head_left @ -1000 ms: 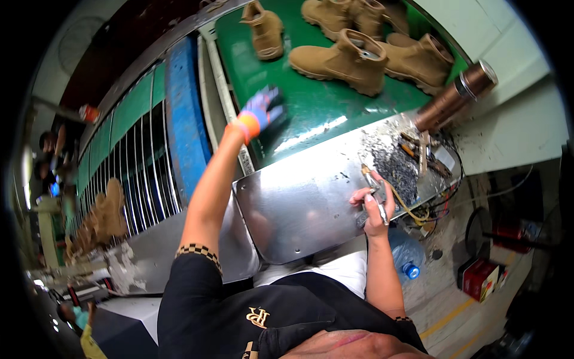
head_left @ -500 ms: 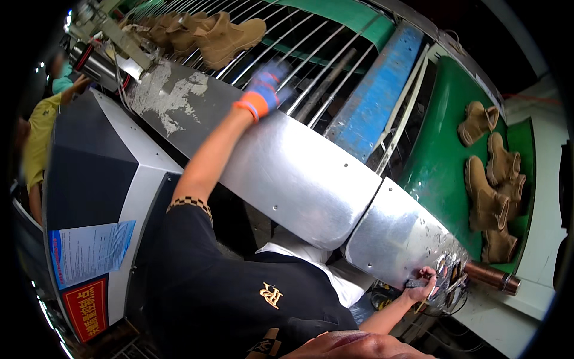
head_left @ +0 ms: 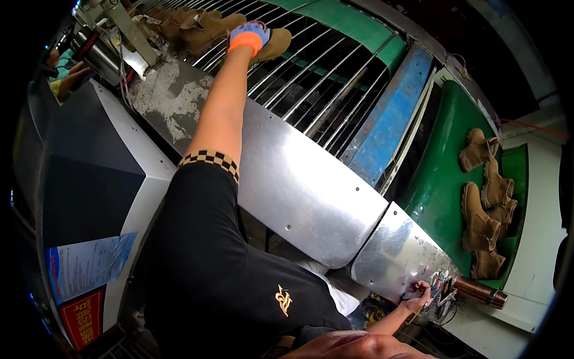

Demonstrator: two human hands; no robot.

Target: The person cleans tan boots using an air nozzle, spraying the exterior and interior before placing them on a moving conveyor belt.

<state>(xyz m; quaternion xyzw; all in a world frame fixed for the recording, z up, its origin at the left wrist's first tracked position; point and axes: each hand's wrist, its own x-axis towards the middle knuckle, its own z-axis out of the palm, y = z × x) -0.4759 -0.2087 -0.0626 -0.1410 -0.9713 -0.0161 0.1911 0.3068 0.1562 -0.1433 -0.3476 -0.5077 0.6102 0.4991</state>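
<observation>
My left hand, in a blue glove with an orange cuff, reaches out over the metal rods. Its fingers close on a tan ankle boot, whose toe points right; the glove hides most of the shaft. More tan boots stand beside it to the left. Far off at the lower right, my bare right hand has its fingers curled by a cluster of small tools at the metal table's corner. What that hand holds, if anything, is too small to make out.
A metal plate borders the rods. Beyond a blue bar, several boots lie on a green belt. A copper-coloured cylinder juts out at lower right. A grey machine cabinet stands left, with a person behind it.
My left hand has moved left and farther out from above the rods onto the boot. The view has shifted a little. My right hand stays by the tools.
</observation>
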